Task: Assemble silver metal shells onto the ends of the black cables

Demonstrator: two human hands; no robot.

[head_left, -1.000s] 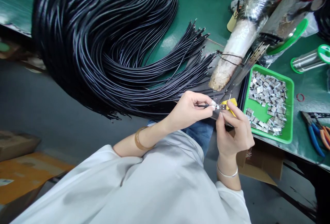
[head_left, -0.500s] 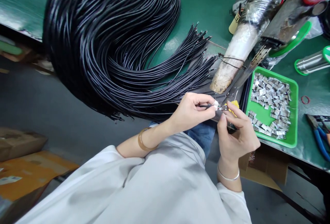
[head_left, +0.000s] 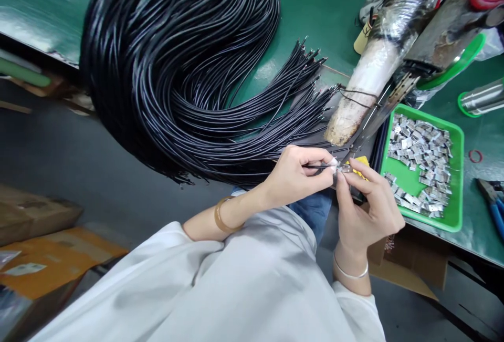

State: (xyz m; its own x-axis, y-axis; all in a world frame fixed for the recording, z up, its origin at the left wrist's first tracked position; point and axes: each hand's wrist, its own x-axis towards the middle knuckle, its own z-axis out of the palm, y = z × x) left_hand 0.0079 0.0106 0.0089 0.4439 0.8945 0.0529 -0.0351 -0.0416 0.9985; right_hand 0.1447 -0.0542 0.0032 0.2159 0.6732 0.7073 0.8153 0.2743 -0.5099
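Note:
My left hand pinches the end of a black cable, with white wrapping on a fingertip. My right hand holds a small metal connector between thumb and fingers, right against the cable's end. The tip of a fixed soldering iron comes down from above to where the two parts meet; fingers partly hide the exact contact. A yellow sponge shows just behind my right fingers. To the left lies a large bundle of black cables, its stripped ends pointing toward the iron.
A green tray of metal connectors stands right of my hands. Farther right are a red ring, blue-handled pliers and a solder spool. A wrapped tube slants over the green table. Cardboard boxes sit lower left.
The cable end and metal connector have come up to the iron's tip, where they were slightly apart from it before. The whole view has shifted a little.

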